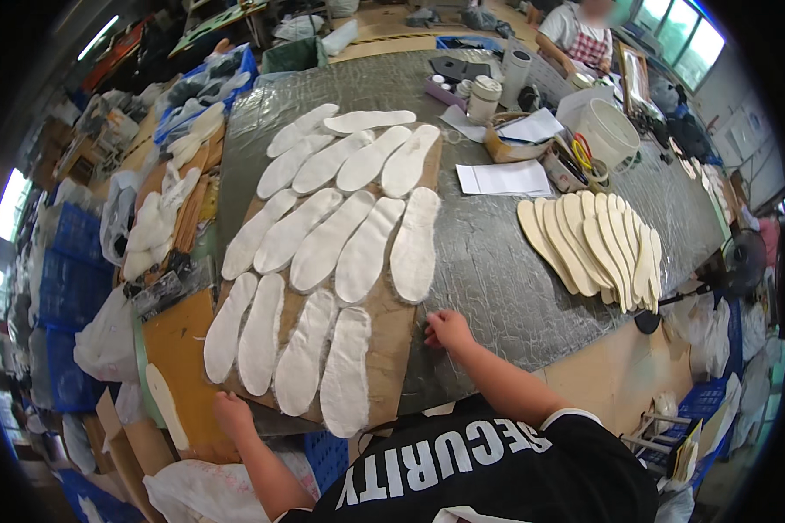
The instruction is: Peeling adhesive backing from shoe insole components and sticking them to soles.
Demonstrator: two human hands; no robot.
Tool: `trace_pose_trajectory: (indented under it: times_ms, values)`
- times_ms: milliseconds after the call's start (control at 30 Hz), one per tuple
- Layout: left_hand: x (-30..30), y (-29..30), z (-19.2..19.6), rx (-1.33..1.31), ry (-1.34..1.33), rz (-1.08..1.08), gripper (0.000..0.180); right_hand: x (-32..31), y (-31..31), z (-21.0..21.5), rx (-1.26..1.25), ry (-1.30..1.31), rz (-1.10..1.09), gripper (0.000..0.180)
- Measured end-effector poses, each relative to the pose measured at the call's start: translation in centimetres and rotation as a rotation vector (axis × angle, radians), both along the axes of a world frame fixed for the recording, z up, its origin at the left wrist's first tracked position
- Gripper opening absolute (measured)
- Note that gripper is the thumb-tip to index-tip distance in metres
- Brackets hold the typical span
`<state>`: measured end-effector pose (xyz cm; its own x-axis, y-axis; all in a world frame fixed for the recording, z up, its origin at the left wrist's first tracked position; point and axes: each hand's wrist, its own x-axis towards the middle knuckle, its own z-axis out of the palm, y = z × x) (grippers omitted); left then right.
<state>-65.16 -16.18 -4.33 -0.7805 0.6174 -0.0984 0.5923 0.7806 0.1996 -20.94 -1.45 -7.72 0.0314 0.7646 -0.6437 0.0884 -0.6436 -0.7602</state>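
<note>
Black shirt (497, 475) with white lettering lies nearest the camera, its sleeves giving way to two bare forearms that reach toward the near edge of the table (488, 270). White insoles (310, 240) lie in slanting, close-set rows on a brown board (391, 362), which covers the left part of the table from its near edge toward the far side; a few of the lowest ones reach to or over the board's near edge. Left hand (235, 413) is just beside the board's near left corner, fingers bent; I cannot tell whether its grip is pinching anything. Right hand (447, 330) hangs near the board's right edge, fingers curled in; whether its grip is pressed on something I cannot tell either.

Toward the table's near right corner, cream insoles (593, 248) lie overlapped in a fanned pile. Behind them, closer to the far edge, are white paper (504, 179), a cardboard box (508, 150), a white bucket (609, 135) and a white jar (483, 100). Beyond the table's far right corner sits a co-worker (577, 37) in a checked apron. Past the left edge, one pale insole (167, 405) rests by a yellow-brown board (192, 340).
</note>
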Motion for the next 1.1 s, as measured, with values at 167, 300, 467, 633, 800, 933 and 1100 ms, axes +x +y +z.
trace_pose_trajectory:
  times_ms: [167, 300, 467, 633, 800, 933, 1100]
  values:
    - [13.7, 5.4, 4.7, 0.608, -0.25, -0.489, 0.012, 0.7, 4.8, -0.5, 0.002, 0.15, -0.17, 0.017]
    - [24.8, 8.0, 2.9, 0.409, -0.286, -1.075, 0.024, 0.5, 5.8, 0.1, -0.007, 0.142, -0.139, 0.01]
    - [28.5, 9.3, 1.4, 0.327, -0.317, -1.025, 0.024, 8.0, 3.0, 0.5, 0.061, 0.183, 0.123, 0.009]
    - [33.8, 12.1, 4.6, 0.39, -0.312, -1.21, 0.022, 22.5, 0.4, 1.8, 0.073, -0.154, 0.47, 0.019]
    - [41.7, 15.0, 3.6, 0.299, -0.315, -1.478, 0.016, 27.5, -1.5, 5.8, 0.267, -0.878, 0.37, 0.02]
    - [49.4, 17.4, 3.9, 0.345, -0.483, -1.557, 0.016, 32.1, -3.3, 8.1, 0.619, -0.905, -0.044, 0.01]
    - [61.3, 18.5, 6.1, 0.446, -0.594, -1.891, 0.027, 44.4, -5.4, 9.5, 0.611, -1.245, -0.294, 0.025]
